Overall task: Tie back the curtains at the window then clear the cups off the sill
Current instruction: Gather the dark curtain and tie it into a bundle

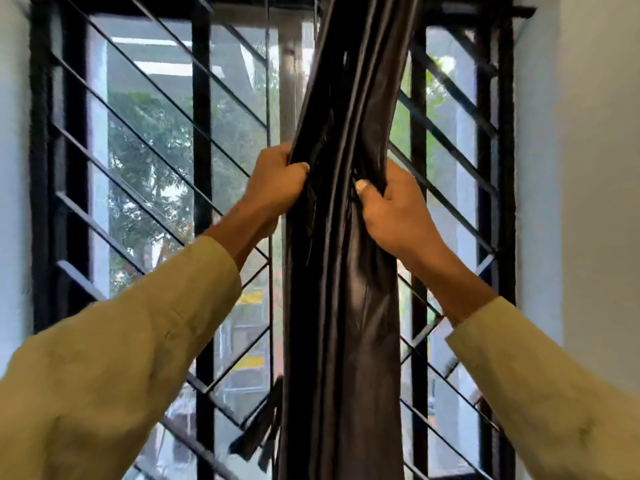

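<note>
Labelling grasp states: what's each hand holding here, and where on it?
Both hold the gathered dark curtain: the left hand grips its left side, the right hand its right side, nearly level.

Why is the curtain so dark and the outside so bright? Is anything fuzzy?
Head view: daylight comes from behind, so the curtain is backlit and dark with a faint sheen; also in the head view, the trees outside look washed out, and the window bars look slightly smeared.
</note>
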